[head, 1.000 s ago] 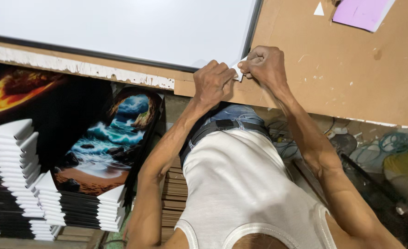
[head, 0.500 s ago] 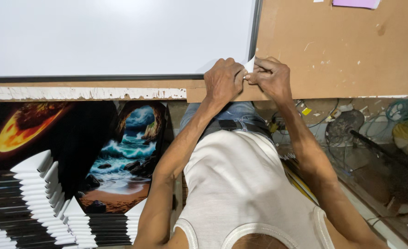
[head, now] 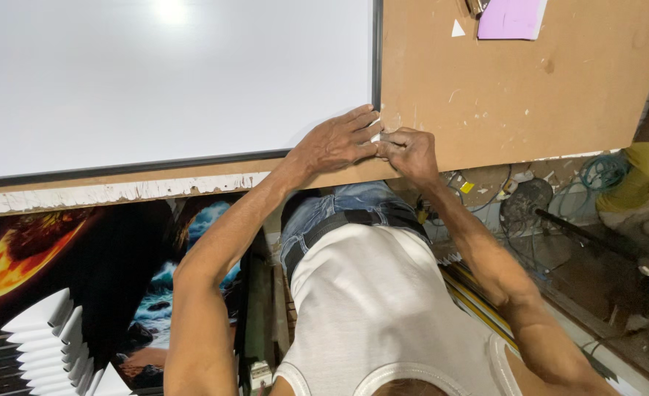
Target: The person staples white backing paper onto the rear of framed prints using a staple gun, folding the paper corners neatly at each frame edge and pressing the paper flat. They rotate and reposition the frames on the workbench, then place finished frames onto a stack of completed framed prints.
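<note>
**Both hands settle at the frame's lower right corner**

Near the centre of the frame, the left hand (head: 335, 143) lies flat on the brown fibreboard worktable (head: 522, 95), fingers extended and close together, pressing down beside the corner of the large white panel with a thin black frame (head: 155, 81). The right hand (head: 409, 150) meets it fingertip to fingertip, its fingers curled narrow and pinching a small white scrap (head: 375, 136) between the two hands. Half a second ago the hands sat slightly right of the corner; now they work tight against it. A lilac paper sheet (head: 511, 18) lies at the upper right.
</note>
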